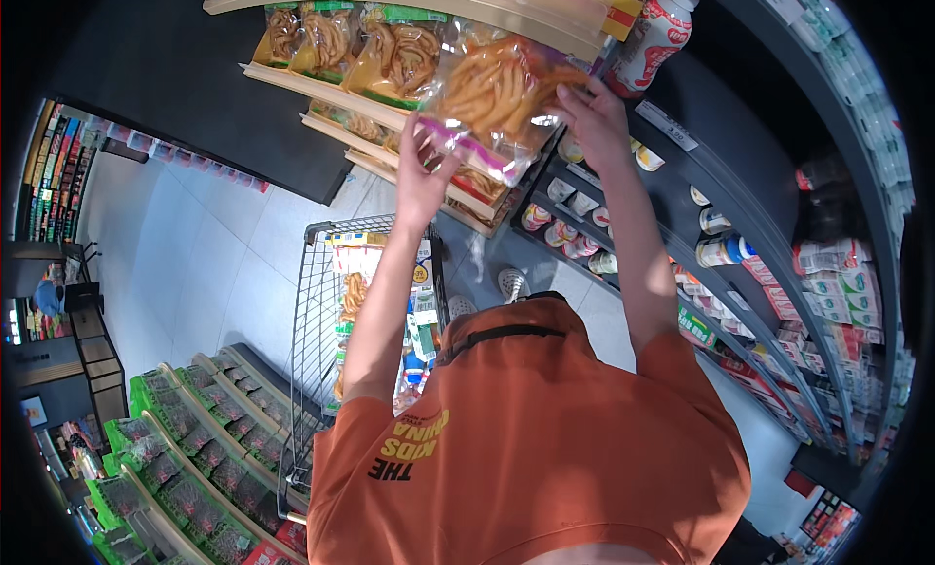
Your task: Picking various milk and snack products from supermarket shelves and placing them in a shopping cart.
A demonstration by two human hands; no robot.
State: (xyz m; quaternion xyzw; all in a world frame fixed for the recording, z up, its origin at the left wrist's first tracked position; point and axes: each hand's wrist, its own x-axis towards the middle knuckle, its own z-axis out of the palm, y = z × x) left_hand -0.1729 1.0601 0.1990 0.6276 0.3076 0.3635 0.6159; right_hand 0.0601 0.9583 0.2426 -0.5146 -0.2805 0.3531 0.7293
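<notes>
A clear plastic bag of orange-brown chicken feet (504,90), with purple bands, is between my two hands in front of a beige shelf. My left hand (427,163) grips its lower left corner by the purple band. At the upper right, my right hand (595,119) pinches the bag's side edge. More bagged chicken feet (398,57), in yellow and green packs, stand in a row on the shelf to the left of the held bag. Part of that row is hidden behind the held bag.
A wire shopping cart (303,302) holding several packaged goods stands left of my body. Dark refrigerated shelves (738,273) with cups and bottles curve along the right. A red-and-white bottle (654,42) stands near my right hand. Tiered racks of green packs (197,448) lie lower left.
</notes>
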